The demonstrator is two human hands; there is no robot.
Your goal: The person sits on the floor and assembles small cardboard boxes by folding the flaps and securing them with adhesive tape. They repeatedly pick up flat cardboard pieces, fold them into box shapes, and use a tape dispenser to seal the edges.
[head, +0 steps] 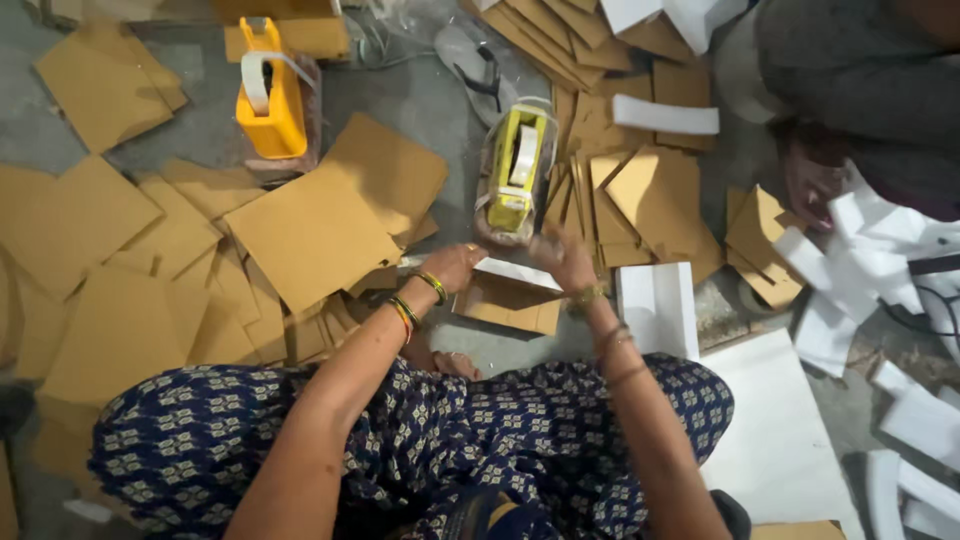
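Nearest the camera: lap covered in dark blue cloth with a small pale diamond print (420, 430); both forearms reach forward over it, bangles at the wrists.

Left hand (452, 266): fingers curled closed on the left edge of a small open box of brown cardboard with a white outer face (508, 296), held just above the grey floor, in front of the knees.

Right hand (563, 258): at the box's upper right corner, blurred; whether its fingers pinch the box or stand apart cannot be told.

Just beside the box, right: folded white card tray, smooth (657, 308); below it, a large flat white sheet (770, 440).

Just beyond the hands: yellow-green plastic tape dispenser with a white roll (515, 165).

Left: flat brown cardboard squares, matt, overlapping in loose heaps (310, 235).

Farther back: orange-yellow plastic tape dispenser, upright (270, 95).

Far right: another person's grey-clad body (860, 80), amid scattered white card pieces (880, 250).
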